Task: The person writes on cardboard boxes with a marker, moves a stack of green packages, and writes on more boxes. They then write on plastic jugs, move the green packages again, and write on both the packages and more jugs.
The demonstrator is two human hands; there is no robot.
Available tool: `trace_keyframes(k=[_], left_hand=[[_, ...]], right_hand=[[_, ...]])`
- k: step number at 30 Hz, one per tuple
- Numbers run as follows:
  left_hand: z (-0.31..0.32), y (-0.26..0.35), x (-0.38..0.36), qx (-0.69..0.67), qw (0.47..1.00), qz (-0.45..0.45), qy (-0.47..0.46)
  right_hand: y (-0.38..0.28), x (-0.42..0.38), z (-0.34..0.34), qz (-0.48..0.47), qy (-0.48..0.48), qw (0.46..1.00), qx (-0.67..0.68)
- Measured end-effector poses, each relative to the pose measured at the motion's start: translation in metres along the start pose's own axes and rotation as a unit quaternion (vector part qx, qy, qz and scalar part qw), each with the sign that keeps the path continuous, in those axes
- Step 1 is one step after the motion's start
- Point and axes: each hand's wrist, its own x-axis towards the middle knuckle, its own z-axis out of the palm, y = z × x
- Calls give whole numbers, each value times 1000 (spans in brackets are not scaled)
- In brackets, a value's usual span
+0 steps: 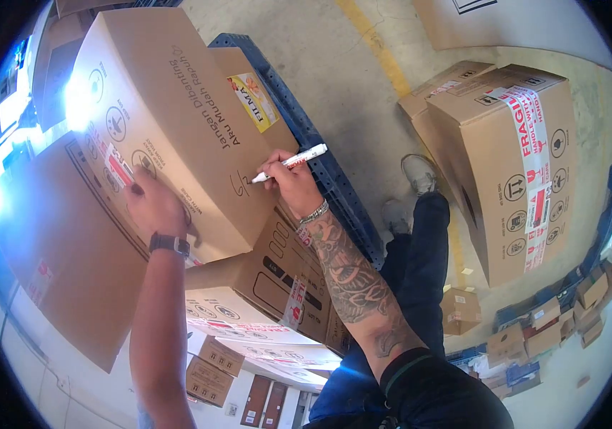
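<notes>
My right hand (291, 182) is closed around a white marker (291, 164) with red print, its tip touching the side of a large brown cardboard box (198, 136). Dark handwritten strokes (238, 184) show on the cardboard beside the tip. Printed words and a yellow label (254, 102) marked FILMA lie farther along the same side. My left hand (156, 207) rests against the box's adjoining face, fingers stretched over its printed handling symbols. Near those fingertips is a red and white sticker (118, 168).
Below the box are more cartons (277, 275) with FRAGILE tape, and a blue plastic pallet (270, 79) runs alongside. Taped cartons (513, 171) stand to the right. A yellow floor line (374, 43) passes by my feet. Smaller boxes (534, 329) lie in the lower right.
</notes>
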Motion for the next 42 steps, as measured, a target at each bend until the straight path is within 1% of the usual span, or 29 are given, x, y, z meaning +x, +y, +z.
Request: trace_keyframes(k=[3, 6, 9, 12, 13, 14, 16, 17, 20, 21, 22, 23, 24, 26, 27, 28, 30, 31, 33, 34, 37, 40, 42], left_hand=[[1, 0, 4, -7, 1000, -8, -4], [1, -3, 3, -19, 1000, -14, -11], [1, -5, 4, -18, 1000, -8, -12], [3, -2, 2, -24, 1000, 8, -5], [3, -1, 1, -29, 1000, 7, -2], [3, -1, -1, -30, 1000, 5, -1], [2, 1, 1, -34, 999, -7, -28], [2, 0, 2, -40, 999, -9, -34], [2, -5, 3, -50, 998, 1, -37], [4, -8, 4, -62, 998, 9, -32], [6, -10, 6, -74, 997, 18, -26], [7, -17, 10, -109, 993, 26, -42], [10, -18, 10, -117, 992, 33, -32], [12, -22, 11, -129, 991, 46, -10], [13, -28, 15, -175, 983, 37, -35], [14, -29, 14, -170, 984, 49, -32], [13, -27, 12, -160, 984, 74, -27], [12, -26, 10, -161, 985, 60, -32], [10, -22, 9, -165, 985, 35, -43], [10, -22, 10, -158, 986, 43, -44], [10, -26, 12, -152, 986, 53, -44], [11, -26, 13, -167, 984, 45, -44], [10, -27, 13, -162, 984, 46, -50]], right_hand=[[-3, -1, -1, 7, -33, 999, 12], [-9, 0, 4, 22, 34, 995, 89], [6, 8, -11, 12, -18, 1000, -9], [16, 14, -34, 13, -19, 995, 102], [17, 16, -45, 19, 33, 984, 173], [21, 19, -54, 36, 75, 980, 182], [27, 34, -75, 67, 161, 964, 200], [45, 46, -86, 94, 161, 964, 189], [66, 72, -94, 106, 136, 976, 133], [76, 80, -93, 125, 142, 973, 133], [78, 87, -91, 111, 123, 978, 124], [82, 91, -90, 96, 106, 983, 117], [82, 94, -90, 81, 89, 987, 110], [81, 94, -88, 83, 81, 988, 106], [79, 94, -85, 75, 73, 990, 98], [77, 92, -81, 68, 65, 992, 89], [87, 99, -83, 63, 83, 993, 50], [91, 102, -85, 59, 93, 993, 31], [106, 104, -96, 71, 78, 994, 0], [112, 106, -102, 74, 72, 995, -15], [96, 99, -93, 69, 88, 993, 37], [92, 98, -80, 36, 109, 992, 54], [96, 102, -86, 46, 130, 989, 58]])
